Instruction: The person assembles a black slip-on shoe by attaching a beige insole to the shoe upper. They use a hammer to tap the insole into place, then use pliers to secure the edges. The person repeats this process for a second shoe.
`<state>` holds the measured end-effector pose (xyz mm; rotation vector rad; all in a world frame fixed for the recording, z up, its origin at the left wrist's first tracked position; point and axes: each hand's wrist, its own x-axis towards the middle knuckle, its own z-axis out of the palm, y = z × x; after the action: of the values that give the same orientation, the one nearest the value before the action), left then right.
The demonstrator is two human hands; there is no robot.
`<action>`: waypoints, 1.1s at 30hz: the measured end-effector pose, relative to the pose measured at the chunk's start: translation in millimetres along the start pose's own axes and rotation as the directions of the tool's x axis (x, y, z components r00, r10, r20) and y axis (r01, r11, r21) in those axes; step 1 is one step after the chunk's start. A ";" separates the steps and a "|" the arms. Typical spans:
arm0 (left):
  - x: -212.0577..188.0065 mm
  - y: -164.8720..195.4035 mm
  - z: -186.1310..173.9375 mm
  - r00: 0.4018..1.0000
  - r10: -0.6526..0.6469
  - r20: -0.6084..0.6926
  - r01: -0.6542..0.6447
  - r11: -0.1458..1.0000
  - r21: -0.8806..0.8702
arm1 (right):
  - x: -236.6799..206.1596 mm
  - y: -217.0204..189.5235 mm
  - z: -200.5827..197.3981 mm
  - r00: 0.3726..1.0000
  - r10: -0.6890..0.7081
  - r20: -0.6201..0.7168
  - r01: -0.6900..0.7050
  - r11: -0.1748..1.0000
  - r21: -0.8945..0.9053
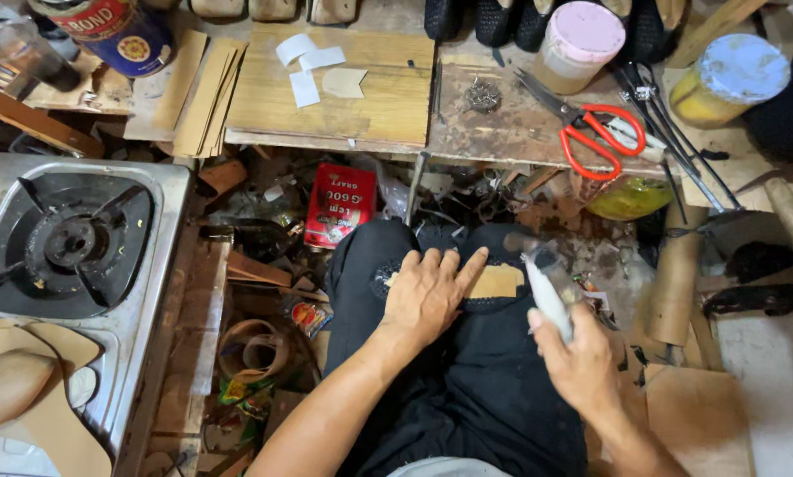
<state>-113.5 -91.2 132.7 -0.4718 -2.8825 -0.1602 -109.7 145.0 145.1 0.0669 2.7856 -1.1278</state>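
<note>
The left hand (427, 296) lies palm down on the lap, its fingers (432, 265) straight and slightly spread, thumb angled out toward the right hand (582, 358). The left forearm runs bare from the lower edge up to it. The right hand sits just right of the left hand and lower, fist curled, fingers wrapped tight round a pale handle (548, 296), wrist bent inward.
</note>
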 end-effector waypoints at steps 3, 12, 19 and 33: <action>0.4 3.7 3.7 1.000 0.000 0.008 0.000 0.999 -0.039 | 29.6 -27.4 -12.7 0.822 -0.562 -0.090 0.564 0.826 -0.003; -0.1 5.7 -6.2 1.000 -0.024 0.008 0.024 0.999 -0.039 | 125.5 -131.7 31.7 0.625 -0.768 0.141 0.756 0.549 -0.356; -6.8 -2.5 -11.9 0.997 -0.077 0.008 0.077 0.996 -0.052 | 166.2 -159.9 70.5 0.656 -0.745 0.123 0.713 0.557 -0.426; -15.4 -19.3 -7.4 0.995 -0.096 0.009 0.096 0.995 -0.025 | 217.5 -65.5 -52.1 0.832 -0.553 0.031 0.353 0.487 -0.799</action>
<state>-104.1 -115.1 135.0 -0.3389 -2.9148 -0.2115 -336.7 132.0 196.4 -0.7324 3.3339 0.2205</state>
